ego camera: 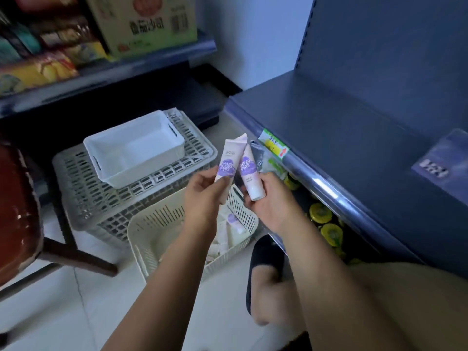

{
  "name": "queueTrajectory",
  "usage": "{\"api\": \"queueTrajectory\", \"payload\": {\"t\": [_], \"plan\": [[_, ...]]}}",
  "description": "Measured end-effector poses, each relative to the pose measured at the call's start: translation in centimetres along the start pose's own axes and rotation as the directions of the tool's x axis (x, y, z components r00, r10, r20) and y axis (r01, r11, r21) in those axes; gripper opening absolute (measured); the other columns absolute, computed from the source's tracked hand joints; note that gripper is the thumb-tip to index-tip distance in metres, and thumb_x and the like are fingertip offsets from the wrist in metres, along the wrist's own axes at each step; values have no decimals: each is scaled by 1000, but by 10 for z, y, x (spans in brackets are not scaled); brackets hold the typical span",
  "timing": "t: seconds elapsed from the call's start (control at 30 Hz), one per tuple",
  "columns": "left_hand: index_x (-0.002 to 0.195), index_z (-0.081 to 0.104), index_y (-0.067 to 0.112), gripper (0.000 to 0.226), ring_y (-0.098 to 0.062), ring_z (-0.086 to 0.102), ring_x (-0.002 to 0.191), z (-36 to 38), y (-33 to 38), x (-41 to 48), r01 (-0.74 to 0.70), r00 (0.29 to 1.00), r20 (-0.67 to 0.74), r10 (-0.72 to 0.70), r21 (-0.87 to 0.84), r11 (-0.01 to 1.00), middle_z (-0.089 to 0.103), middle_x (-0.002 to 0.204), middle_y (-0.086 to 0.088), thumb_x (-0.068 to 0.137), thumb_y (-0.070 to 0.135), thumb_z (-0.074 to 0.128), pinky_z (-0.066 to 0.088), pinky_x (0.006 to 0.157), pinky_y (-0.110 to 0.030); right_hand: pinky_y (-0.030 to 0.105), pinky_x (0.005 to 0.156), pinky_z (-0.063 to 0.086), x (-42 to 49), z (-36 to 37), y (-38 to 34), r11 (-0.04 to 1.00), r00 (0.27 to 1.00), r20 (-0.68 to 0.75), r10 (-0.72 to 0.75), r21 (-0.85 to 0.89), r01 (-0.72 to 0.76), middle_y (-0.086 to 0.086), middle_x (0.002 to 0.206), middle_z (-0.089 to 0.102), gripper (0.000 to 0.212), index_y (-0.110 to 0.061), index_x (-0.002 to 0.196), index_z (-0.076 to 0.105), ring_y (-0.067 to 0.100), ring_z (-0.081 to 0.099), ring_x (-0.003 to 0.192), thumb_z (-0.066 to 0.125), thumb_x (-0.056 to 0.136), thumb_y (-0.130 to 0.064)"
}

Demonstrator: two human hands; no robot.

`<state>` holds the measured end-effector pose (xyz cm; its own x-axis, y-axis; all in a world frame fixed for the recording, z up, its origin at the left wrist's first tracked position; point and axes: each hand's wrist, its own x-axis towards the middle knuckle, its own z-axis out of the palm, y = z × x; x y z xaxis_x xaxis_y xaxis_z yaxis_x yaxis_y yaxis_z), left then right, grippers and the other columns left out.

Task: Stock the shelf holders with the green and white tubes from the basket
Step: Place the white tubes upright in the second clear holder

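My left hand [202,196] grips a white tube with a purple label [228,162], held upright. A second white and purple tube [249,173] stands cap down in my right hand [272,206], and the two tubes cross at their top ends. Both hands hover above a cream slotted basket [152,236] on the floor, where several more white tubes [231,230] lie. No green tube shows in my hands.
An empty white bin [134,148] sits on an upturned grey crate [106,198]. To the right is a dark blue shelf [354,138] with a price tag [274,145] on its edge; yellow-lidded jars [320,214] stand below. A brown chair [17,211] is at left.
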<state>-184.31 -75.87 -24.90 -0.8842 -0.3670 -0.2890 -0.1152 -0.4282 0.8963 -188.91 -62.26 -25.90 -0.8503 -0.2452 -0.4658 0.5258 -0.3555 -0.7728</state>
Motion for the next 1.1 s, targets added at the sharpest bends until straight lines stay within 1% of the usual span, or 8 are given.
{"api": "queueTrajectory", "payload": {"t": [0.07,0.13,0.3,0.4,0.47,0.67,0.93,1.1], "plan": [[104,66,6,22,-23,72,88,21,6,-9,-38,999,21,37,30,999,77,101,-12,86,-1,76,54,78,-38,30,62,42,-13,-3,-18,996,996,-3,-85,0,85,6,76,62,30,-12,100,67,15,54,62,61,99,-41],[108,63,2,27,-26,73,86,43,15,-19,-64,996,64,62,18,998,77,100,-15,85,-4,76,57,73,-35,37,73,52,-28,-2,-42,981,981,28,-192,0,193,8,92,73,29,-12,109,71,21,66,76,57,103,-37],[122,60,0,42,-26,72,91,94,51,-37,-165,970,184,158,24,986,74,111,-21,84,-3,75,57,79,-34,42,78,57,-69,2,-102,861,873,-107,-477,-254,440,6,104,77,15,-19,105,68,21,71,85,59,101,-31],[121,65,6,41,-23,73,96,124,79,-60,-286,912,315,262,32,958,76,110,-14,82,-1,75,57,81,-31,51,95,55,-101,0,-130,811,796,-169,-581,-199,549,10,110,76,15,-13,107,68,23,71,94,61,100,-24],[117,68,11,35,-18,73,98,144,96,-82,-365,849,414,327,14,931,77,107,-7,85,-1,74,56,82,-27,46,92,53,-128,-13,-144,771,748,-194,-635,-225,596,11,111,75,15,-12,106,70,20,68,94,63,98,-23],[115,67,15,29,-12,73,98,211,109,-146,-442,739,530,416,-85,893,77,107,0,89,4,75,53,79,-17,37,80,50,-209,-93,-173,703,637,-307,-707,-406,584,1,93,75,12,-12,103,74,14,68,85,64,95,-15],[123,65,20,39,-15,71,100,297,44,-140,-526,641,680,355,53,849,75,110,3,88,9,74,56,90,-32,43,90,59,-264,-208,-199,666,479,-465,-744,-575,476,-1,102,78,19,-16,110,70,20,74,96,67,92,-9],[129,63,18,40,-22,74,99,356,11,-106,-444,654,710,261,81,892,77,105,-6,91,12,75,60,90,-34,50,90,59,-230,-247,-215,648,372,-530,-762,-630,429,0,94,78,17,-15,100,71,24,74,93,67,85,-8]]}}
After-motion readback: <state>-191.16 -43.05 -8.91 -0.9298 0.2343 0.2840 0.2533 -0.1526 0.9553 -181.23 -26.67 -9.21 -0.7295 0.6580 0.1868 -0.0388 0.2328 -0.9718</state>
